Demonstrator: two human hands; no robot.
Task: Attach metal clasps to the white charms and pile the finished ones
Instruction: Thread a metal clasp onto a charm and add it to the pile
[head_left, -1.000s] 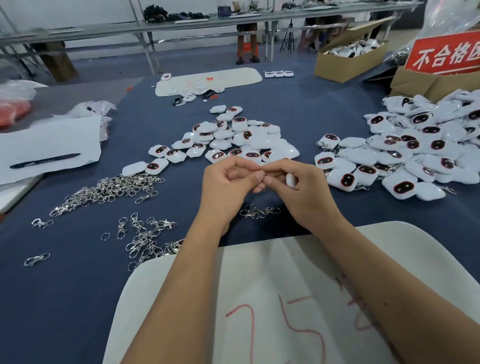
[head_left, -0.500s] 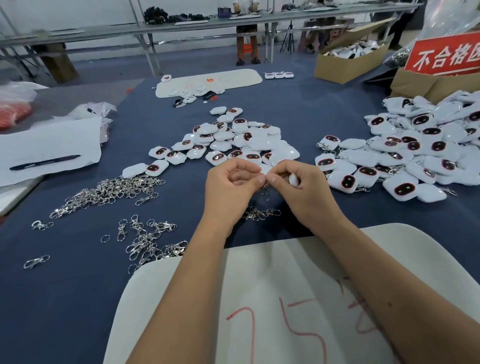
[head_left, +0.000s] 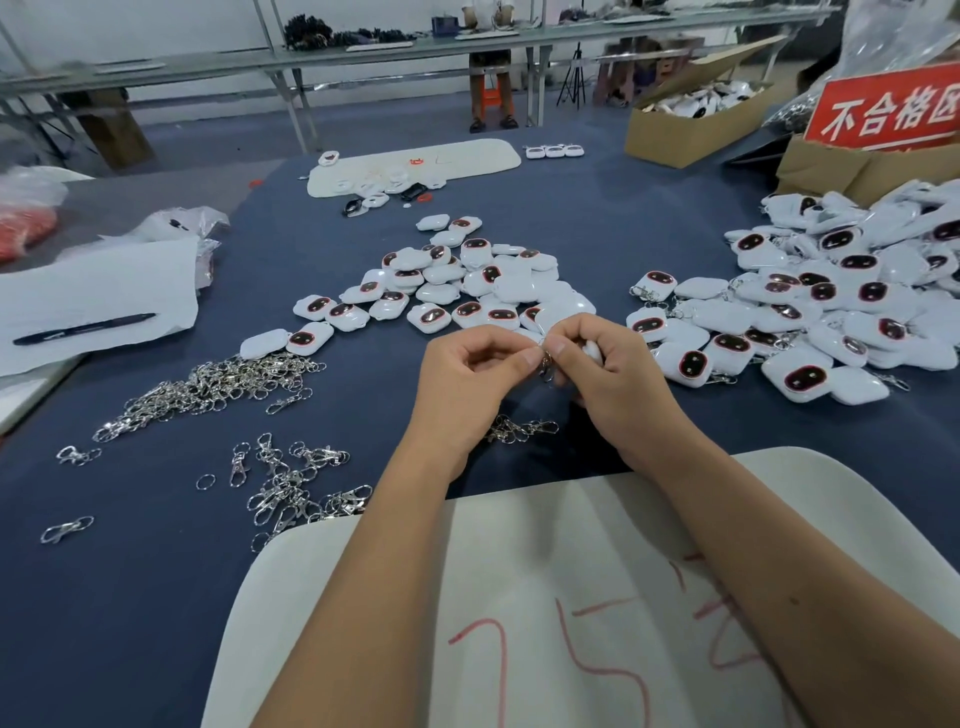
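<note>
Dark blue cloth covers the table (head_left: 597, 208), above whose centre a small, light, hard-shelled white charm (head_left: 591, 351) is gripped by the right hand (head_left: 618, 379) while a thin, slippery-looking metal clasp (head_left: 545, 359), best taken by its ring, is pinched by the left hand (head_left: 467, 384).

Black pen (head_left: 83, 329) on white paper (head_left: 104, 291)

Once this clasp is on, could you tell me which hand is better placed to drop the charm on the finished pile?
Probably the right hand: it already grips the white charm, and the pile of clasped charms lies on its side. The left hand only pinches the clasp.
</note>
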